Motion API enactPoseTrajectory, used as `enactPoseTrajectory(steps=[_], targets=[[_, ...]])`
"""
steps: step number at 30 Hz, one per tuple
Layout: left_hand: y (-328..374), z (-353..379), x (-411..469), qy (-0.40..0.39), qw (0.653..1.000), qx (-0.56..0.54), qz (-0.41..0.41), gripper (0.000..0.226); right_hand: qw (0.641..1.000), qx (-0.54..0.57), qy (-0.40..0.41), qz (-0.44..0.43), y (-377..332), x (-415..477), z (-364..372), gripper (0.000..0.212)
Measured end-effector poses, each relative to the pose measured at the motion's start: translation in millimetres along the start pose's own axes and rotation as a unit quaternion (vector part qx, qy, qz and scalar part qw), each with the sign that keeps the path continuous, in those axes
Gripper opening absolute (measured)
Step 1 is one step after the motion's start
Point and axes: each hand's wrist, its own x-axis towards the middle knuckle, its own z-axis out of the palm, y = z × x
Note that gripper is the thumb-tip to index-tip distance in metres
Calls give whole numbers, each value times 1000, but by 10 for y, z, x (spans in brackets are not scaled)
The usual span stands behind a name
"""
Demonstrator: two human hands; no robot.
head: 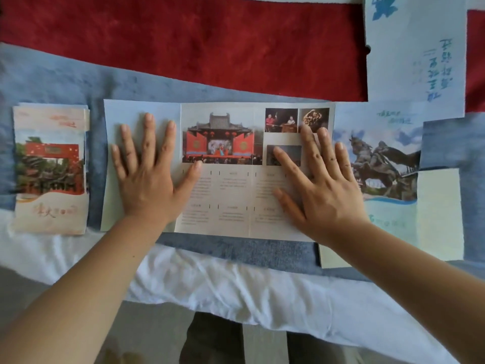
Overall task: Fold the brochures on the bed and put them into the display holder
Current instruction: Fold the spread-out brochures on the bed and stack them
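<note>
Head camera, looking down: the bed [236, 282] fills the frame, its white sheet rumpled along the near edge, a blue-grey cover [65, 82] spread over the middle and a red blanket [183, 40] across the far side.

On the blue-grey cover, dead centre, lies the open brochure [231, 193]. Its long axis runs left to right, parallel to the bed's near edge. The print faces me the right way up, with photographs of a red stage along the far edge and columns of text toward the near edge. Its left panel shows only plain pale blue.

At far right a large pale-blue sheet [414, 53] with blue lettering lies over the red blanket. Nearer, another brochure [385, 164] with a horse statue lies just beside the open one, on its right. Well to the left sits a stack of folded brochures [49, 169], long axis running near to far, with a red gateway on the cover.

My left hand [147, 185] lies flat on the plain left panel, fingers straight and spread, pointing away from me, the thumb reaching onto the printed part. My right hand [325, 195] presses flat on the brochure's right end, fingers likewise spread, the outer ones crossing its right edge above the horse picture. Neither hand grips anything.
</note>
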Motion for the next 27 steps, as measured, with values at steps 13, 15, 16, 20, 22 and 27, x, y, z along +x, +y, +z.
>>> enactPoseTrajectory(steps=[13,15,16,20,22,27], targets=[[-626,-7,-117,38,985,-139,-91,105,999,-30,4,-35,-499,332,256,68],[-613,-37,-112,37,982,-159,-99,106,999,-34,8,-37,-497,337,263,68],[-609,-56,-113,37,980,-168,-100,105,999,-36,10,-37,-501,341,271,68],[-550,-152,-130,18,967,-240,-80,100,998,-42,15,-34,-505,350,293,68],[-491,-206,-138,6,956,-289,-57,98,998,-47,14,-35,-508,350,291,68],[-294,-307,-139,-17,935,-349,-62,94,998,-53,-9,-28,-536,356,221,68]])
